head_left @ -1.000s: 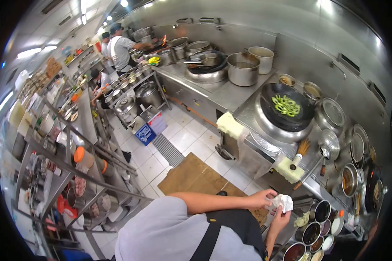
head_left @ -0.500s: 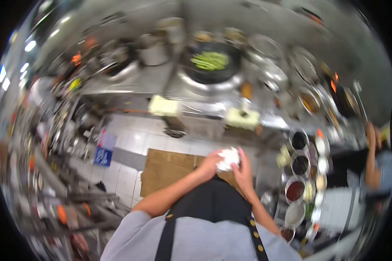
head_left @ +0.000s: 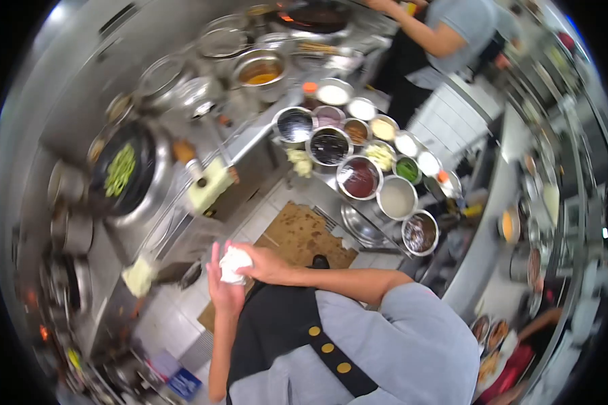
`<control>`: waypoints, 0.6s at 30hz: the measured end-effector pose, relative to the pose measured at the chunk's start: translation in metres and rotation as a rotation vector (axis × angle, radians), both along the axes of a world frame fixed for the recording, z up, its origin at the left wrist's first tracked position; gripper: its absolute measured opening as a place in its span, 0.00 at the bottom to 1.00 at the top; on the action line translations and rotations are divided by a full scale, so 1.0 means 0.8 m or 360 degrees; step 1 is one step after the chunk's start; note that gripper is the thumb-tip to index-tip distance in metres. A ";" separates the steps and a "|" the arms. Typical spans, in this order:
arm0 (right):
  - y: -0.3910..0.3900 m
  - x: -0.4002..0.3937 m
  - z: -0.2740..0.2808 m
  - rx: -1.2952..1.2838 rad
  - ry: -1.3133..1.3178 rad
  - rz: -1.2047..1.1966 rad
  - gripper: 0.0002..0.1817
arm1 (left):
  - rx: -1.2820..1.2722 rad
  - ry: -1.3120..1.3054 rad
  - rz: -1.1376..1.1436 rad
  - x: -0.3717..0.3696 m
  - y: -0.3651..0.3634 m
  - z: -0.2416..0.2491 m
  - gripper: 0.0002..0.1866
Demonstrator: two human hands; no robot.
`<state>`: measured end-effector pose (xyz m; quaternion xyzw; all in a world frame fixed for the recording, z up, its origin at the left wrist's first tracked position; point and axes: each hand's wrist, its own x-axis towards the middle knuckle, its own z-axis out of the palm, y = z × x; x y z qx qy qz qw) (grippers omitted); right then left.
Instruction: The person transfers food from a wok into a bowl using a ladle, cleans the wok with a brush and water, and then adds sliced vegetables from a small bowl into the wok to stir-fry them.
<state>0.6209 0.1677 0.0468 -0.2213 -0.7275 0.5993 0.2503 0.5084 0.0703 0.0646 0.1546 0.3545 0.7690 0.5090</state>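
A crumpled white wad, cloth or paper (head_left: pixel 234 263), is between my two hands in front of the dark apron (head_left: pixel 267 324). My right hand (head_left: pixel 269 265) wraps its fingers round the wad from the right. My left hand (head_left: pixel 224 287) lies against the wad's other side, its fingers stretched out. Part of the wad is hidden by the fingers. Beyond my hands, a folded pale cloth (head_left: pixel 211 187) lies over the counter edge, and a second pale cloth (head_left: pixel 139 275) hangs at the edge nearer my left hand.
A wok (head_left: pixel 148 162) with green vegetables (head_left: pixel 120 170) sits on the stove at left. Several seasoning bowls, one with red sauce (head_left: pixel 359 177), crowd a stand ahead. A co-worker (head_left: pixel 452 34) stands at the top. Brown cardboard (head_left: pixel 304 233) covers some floor tiles.
My view has swung to the right, bringing the stove to the left and the seasoning bowls to the middle. Now the right fingers wrap the white wad while the left ones are stretched.
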 end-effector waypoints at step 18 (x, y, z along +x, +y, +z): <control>0.098 0.275 -0.207 -0.1300 0.0210 -0.2111 0.16 | -0.0787 0.0338 -0.0727 0.026 0.029 -0.025 0.24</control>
